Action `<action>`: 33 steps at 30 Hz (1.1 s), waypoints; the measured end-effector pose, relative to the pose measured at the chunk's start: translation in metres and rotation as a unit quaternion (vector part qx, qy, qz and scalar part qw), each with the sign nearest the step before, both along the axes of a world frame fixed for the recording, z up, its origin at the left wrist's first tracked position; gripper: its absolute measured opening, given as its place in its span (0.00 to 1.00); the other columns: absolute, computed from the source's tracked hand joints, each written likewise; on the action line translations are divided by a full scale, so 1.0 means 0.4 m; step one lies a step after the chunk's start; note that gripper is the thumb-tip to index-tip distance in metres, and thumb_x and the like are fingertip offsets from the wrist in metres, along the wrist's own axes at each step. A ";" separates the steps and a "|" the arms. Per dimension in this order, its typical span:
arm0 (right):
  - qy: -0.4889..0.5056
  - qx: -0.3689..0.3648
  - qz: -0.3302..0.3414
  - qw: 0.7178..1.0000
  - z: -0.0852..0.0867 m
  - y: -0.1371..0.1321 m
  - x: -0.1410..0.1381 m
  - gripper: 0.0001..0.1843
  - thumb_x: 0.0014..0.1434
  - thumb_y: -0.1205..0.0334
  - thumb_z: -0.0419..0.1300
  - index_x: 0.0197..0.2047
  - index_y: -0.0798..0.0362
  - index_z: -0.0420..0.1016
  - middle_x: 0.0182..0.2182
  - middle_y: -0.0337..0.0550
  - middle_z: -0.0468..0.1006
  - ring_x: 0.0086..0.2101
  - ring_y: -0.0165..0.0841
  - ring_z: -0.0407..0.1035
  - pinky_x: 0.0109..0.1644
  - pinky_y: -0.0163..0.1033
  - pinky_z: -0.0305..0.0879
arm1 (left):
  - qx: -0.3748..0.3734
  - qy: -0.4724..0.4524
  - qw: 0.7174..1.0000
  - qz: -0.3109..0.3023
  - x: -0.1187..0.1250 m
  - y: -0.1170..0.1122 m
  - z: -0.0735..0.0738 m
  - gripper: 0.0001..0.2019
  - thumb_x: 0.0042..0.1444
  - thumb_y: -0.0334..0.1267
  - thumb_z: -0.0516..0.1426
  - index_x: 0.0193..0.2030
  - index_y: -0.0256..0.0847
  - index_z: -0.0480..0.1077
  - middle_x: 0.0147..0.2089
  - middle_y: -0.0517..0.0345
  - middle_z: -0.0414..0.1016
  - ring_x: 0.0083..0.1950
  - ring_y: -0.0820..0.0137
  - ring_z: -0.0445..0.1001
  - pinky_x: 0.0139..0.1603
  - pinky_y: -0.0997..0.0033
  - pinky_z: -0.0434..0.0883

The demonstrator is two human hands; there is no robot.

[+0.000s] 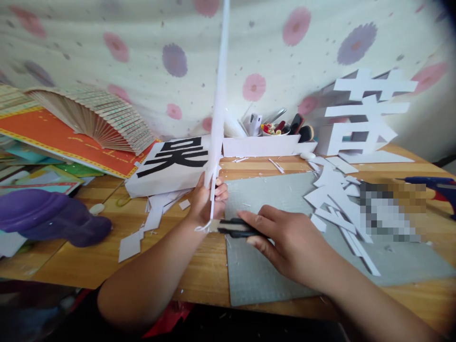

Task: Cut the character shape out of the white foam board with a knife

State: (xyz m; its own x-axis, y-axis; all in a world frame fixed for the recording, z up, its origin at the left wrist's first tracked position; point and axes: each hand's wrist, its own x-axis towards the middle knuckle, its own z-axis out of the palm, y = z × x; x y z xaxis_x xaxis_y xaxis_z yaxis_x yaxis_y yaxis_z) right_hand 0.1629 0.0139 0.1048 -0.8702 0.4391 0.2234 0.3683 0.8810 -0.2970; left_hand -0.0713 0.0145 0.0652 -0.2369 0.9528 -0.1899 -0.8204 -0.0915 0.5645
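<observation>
A thin white board (216,109), seen almost edge-on, stands upright in front of me and runs past the top of the view. My left hand (208,202) grips it near its bottom end, fingers curled around the far side. In my right hand (281,237) is a black utility knife (240,227), pointing left. Its blade touches or nearly touches the board's lower edge, where a thin white shaving (202,228) curls. Behind my left hand lies a white block (142,185) bearing a bold black character.
A grey-green cutting mat (270,270) holds white offcuts (338,216). A raised white character (347,137) stands at the back right, near a glue gun (441,183). A white box (261,146) of tools stands at the back. Leftward are a purple object (53,216) and a folding fan (96,114).
</observation>
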 end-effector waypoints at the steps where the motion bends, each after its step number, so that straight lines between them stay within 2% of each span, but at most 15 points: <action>1: 0.004 -0.019 0.017 1.000 0.003 -0.003 0.003 0.24 0.75 0.55 0.56 0.70 0.48 0.75 0.39 0.45 0.83 0.31 0.37 0.77 0.35 0.38 0.65 | 0.000 -0.010 1.000 0.004 -0.002 0.000 0.006 0.12 0.70 0.33 0.62 0.35 0.43 0.65 0.25 0.68 0.64 0.18 0.82 0.60 0.19 0.82 0.59; 5: 0.036 -0.114 0.092 0.989 0.010 0.007 0.019 0.23 0.76 0.52 0.57 0.70 0.47 0.75 0.40 0.45 0.82 0.33 0.35 0.77 0.39 0.37 0.68 | 0.001 -0.051 0.999 0.009 -0.005 -0.003 0.024 0.15 0.74 0.31 0.54 0.32 0.42 0.63 0.25 0.67 0.64 0.18 0.82 0.59 0.18 0.82 0.60; 7: 0.048 -0.149 0.102 0.982 0.009 0.035 0.028 0.24 0.77 0.52 0.57 0.71 0.46 0.74 0.41 0.45 0.83 0.35 0.34 0.78 0.41 0.36 0.69 | 0.004 -0.065 0.998 0.002 -0.005 -0.006 0.026 0.16 0.74 0.30 0.53 0.30 0.42 0.61 0.25 0.66 0.62 0.18 0.81 0.58 0.18 0.83 0.59; 9: 0.032 -0.136 0.065 0.988 0.004 0.075 0.036 0.23 0.76 0.53 0.59 0.71 0.45 0.75 0.42 0.46 0.83 0.37 0.35 0.79 0.42 0.37 0.70 | 0.013 -0.075 0.997 -0.006 -0.004 -0.010 0.021 0.17 0.73 0.30 0.53 0.30 0.43 0.59 0.25 0.67 0.59 0.18 0.82 0.58 0.18 0.84 0.59; 11: -0.022 -0.089 -0.006 0.996 -0.008 0.119 0.041 0.22 0.73 0.57 0.62 0.68 0.42 0.78 0.43 0.45 0.85 0.38 0.36 0.80 0.41 0.37 0.70 | 0.028 -0.081 0.996 -0.012 -0.003 -0.014 0.013 0.18 0.73 0.32 0.54 0.29 0.43 0.57 0.25 0.68 0.58 0.18 0.82 0.57 0.18 0.85 0.58; 13: -0.091 -0.044 -0.087 0.991 -0.024 0.158 0.042 0.21 0.70 0.59 0.64 0.64 0.38 0.81 0.42 0.43 0.85 0.38 0.39 0.81 0.39 0.37 0.68 | 0.046 -0.083 0.995 -0.016 -0.002 -0.016 0.006 0.19 0.74 0.36 0.54 0.29 0.44 0.56 0.26 0.67 0.58 0.18 0.82 0.56 0.17 0.86 0.56; 15: -0.150 -0.022 -0.131 0.980 -0.043 0.187 0.041 0.18 0.68 0.61 0.65 0.58 0.38 0.85 0.40 0.43 0.86 0.38 0.41 0.81 0.37 0.38 0.66 | 0.061 -0.082 0.994 -0.025 -0.003 -0.019 0.001 0.20 0.74 0.39 0.54 0.29 0.45 0.54 0.26 0.67 0.57 0.18 0.82 0.55 0.16 0.86 0.56; 19: -0.180 -0.023 -0.155 0.971 -0.076 0.219 0.038 0.15 0.66 0.62 0.63 0.52 0.42 0.88 0.39 0.46 0.86 0.39 0.44 0.82 0.37 0.40 0.65 | 0.076 -0.076 0.992 -0.067 -0.002 -0.024 -0.002 0.22 0.73 0.43 0.57 0.28 0.44 0.53 0.26 0.66 0.58 0.18 0.83 0.53 0.16 0.86 0.55; 24: -0.150 -0.016 -0.200 0.968 -0.120 0.255 0.034 0.17 0.69 0.62 0.61 0.57 0.45 0.86 0.44 0.51 0.86 0.45 0.46 0.82 0.45 0.45 0.72 | 0.081 -0.072 0.987 -0.121 0.000 -0.029 -0.007 0.23 0.68 0.42 0.63 0.28 0.43 0.55 0.27 0.66 0.58 0.18 0.84 0.50 0.16 0.84 0.55; 26: -0.086 0.000 -0.228 0.970 -0.144 0.283 0.036 0.19 0.69 0.59 0.61 0.60 0.50 0.85 0.50 0.56 0.85 0.51 0.50 0.80 0.54 0.51 0.73 | 0.084 -0.069 0.985 -0.137 0.001 -0.030 -0.010 0.22 0.67 0.42 0.64 0.28 0.43 0.56 0.27 0.66 0.58 0.19 0.83 0.50 0.16 0.84 0.54; 28: 0.037 -0.032 -0.267 0.962 -0.167 0.312 0.041 0.23 0.71 0.60 0.57 0.63 0.56 0.81 0.55 0.61 0.84 0.55 0.51 0.78 0.61 0.55 0.71 | 0.086 -0.062 0.982 -0.155 0.002 -0.030 -0.012 0.22 0.67 0.42 0.64 0.28 0.43 0.57 0.27 0.66 0.59 0.19 0.83 0.49 0.16 0.83 0.54; 30: 0.168 -0.115 -0.307 0.930 -0.186 0.333 0.044 0.23 0.72 0.57 0.54 0.61 0.58 0.81 0.54 0.61 0.85 0.54 0.50 0.79 0.61 0.56 0.72 | 0.085 -0.052 0.979 -0.176 0.004 -0.031 -0.013 0.22 0.67 0.43 0.64 0.28 0.43 0.58 0.27 0.65 0.59 0.19 0.83 0.49 0.16 0.84 0.54; 33: 0.323 -0.211 -0.291 0.875 -0.201 0.332 0.037 0.26 0.72 0.46 0.55 0.56 0.56 0.83 0.52 0.58 0.86 0.53 0.51 0.80 0.60 0.57 0.74 | 0.080 -0.032 0.974 -0.210 0.006 -0.032 -0.013 0.22 0.67 0.44 0.64 0.28 0.42 0.59 0.26 0.66 0.59 0.19 0.83 0.47 0.16 0.84 0.54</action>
State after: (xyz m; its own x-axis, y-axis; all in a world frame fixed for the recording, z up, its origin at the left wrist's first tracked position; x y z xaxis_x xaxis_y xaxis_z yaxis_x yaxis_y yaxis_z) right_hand 0.1778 0.1469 0.0242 -0.2233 0.9280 0.2983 0.3527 0.3623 -0.8628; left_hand -0.0687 0.0017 0.0600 0.1872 0.9818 -0.0329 -0.8370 0.1770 0.5177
